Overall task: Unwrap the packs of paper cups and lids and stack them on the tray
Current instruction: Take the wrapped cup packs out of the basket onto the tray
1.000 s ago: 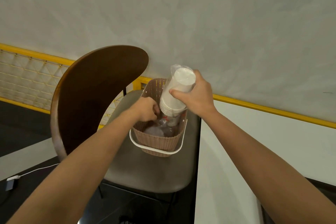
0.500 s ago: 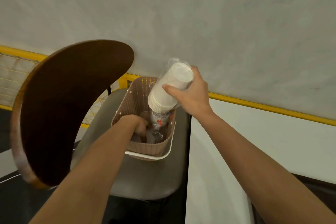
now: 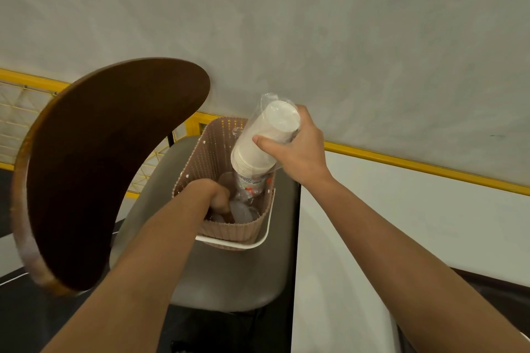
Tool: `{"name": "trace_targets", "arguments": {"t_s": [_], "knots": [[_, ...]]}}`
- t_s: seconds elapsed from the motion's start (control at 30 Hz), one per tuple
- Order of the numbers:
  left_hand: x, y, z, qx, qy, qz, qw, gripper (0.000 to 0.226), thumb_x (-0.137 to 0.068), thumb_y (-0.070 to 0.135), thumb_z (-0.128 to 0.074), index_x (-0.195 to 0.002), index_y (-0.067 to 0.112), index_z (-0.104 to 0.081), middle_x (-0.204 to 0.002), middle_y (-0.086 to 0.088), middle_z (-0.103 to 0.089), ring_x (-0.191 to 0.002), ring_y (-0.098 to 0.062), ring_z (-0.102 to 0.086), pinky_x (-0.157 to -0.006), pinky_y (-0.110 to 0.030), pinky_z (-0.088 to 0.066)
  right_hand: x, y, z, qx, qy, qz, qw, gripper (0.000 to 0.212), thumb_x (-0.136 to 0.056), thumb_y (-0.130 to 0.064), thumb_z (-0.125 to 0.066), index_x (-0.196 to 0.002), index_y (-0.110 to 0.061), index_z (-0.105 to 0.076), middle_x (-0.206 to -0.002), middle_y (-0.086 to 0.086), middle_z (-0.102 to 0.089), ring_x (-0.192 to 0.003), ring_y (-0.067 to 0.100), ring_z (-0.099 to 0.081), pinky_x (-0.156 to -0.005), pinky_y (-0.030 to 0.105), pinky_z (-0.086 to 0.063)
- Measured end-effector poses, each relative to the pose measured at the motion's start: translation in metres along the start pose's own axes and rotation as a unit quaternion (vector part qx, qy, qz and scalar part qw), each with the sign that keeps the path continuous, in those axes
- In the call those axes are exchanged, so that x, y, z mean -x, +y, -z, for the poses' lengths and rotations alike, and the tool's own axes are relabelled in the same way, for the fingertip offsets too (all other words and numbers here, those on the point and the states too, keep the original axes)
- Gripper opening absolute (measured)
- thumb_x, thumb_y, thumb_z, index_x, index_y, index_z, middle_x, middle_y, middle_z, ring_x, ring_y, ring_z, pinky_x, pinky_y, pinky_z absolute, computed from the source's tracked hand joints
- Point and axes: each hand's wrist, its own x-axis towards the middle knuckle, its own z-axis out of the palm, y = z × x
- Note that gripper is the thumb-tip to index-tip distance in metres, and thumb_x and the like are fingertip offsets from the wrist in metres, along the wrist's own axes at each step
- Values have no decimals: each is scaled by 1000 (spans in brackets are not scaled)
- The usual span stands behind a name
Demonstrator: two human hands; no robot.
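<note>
My right hand (image 3: 298, 152) grips a pack of white paper cups (image 3: 262, 143) in clear plastic wrap, tilted with its open end down over a pinkish woven basket (image 3: 238, 231). The basket stands on a grey chair seat (image 3: 229, 275). My left hand (image 3: 219, 198) reaches down inside the basket, among clear plastic packs (image 3: 242, 212) at its bottom. The fingers of that hand are hidden by the wrist and the basket's contents, so what they hold is unclear. No tray is in view.
The chair's dark wooden backrest (image 3: 100, 169) curves up at the left. A white table surface (image 3: 401, 238) lies to the right of the chair. Behind runs a grey wall with a yellow rail (image 3: 415, 165) and a yellow wire grid (image 3: 20, 117).
My left hand has gone from the basket's rim down into the basket. My right hand still holds the cup pack, which has barely moved; the view shifted closer to the chair.
</note>
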Motion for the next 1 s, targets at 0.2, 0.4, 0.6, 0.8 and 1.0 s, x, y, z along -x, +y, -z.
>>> {"name": "trace_targets", "arguments": {"t_s": [0.2,0.4,0.6,0.8,1.0], "knots": [[7,8,2,33,19,-19,999,68,-78,44,-72,-131,7,-49,-116,-9,-59,-102,-27,-60,-92,-39,-51,0,-1,-2,12,-2,3,1000,74,-64,-34,-84,-126,-24,-46,-118,-4,-57,-107,14,-54,-89,36,-54],[16,13,5,76,32,-43,996,74,-82,32,-71,-143,11,-33,-141,-10,-42,-126,-30,-44,-100,-37,-42,-2,0,-3,19,1,4,1000,74,-63,-34,-84,-126,-24,-46,-118,-3,-58,-107,17,-55,-88,37,-54],[26,3,10,140,55,-57,987,103,-67,43,-81,-148,18,-22,-145,-6,-39,-128,-31,-43,-103,-45,-43,-1,1,-3,10,12,3,1000,73,-61,-35,-85,-123,-23,-48,-114,-3,-60,-104,18,-58,-87,40,-54],[54,-3,15,200,143,-77,966,77,-79,42,-72,-139,10,-35,-136,-7,-47,-121,-25,-47,-98,-36,-42,4,-12,1,-22,45,3,999,71,-63,-33,-85,-122,-22,-49,-108,-6,-60,-101,15,-57,-86,34,-52],[90,-6,20,250,233,-105,934,69,-77,42,-74,-131,13,-42,-129,-5,-48,-115,-22,-46,-88,-31,-40,15,-34,18,-49,84,22,995,68,-64,-34,-84,-121,-19,-49,-110,-3,-59,-102,16,-57,-86,32,-52]]}}
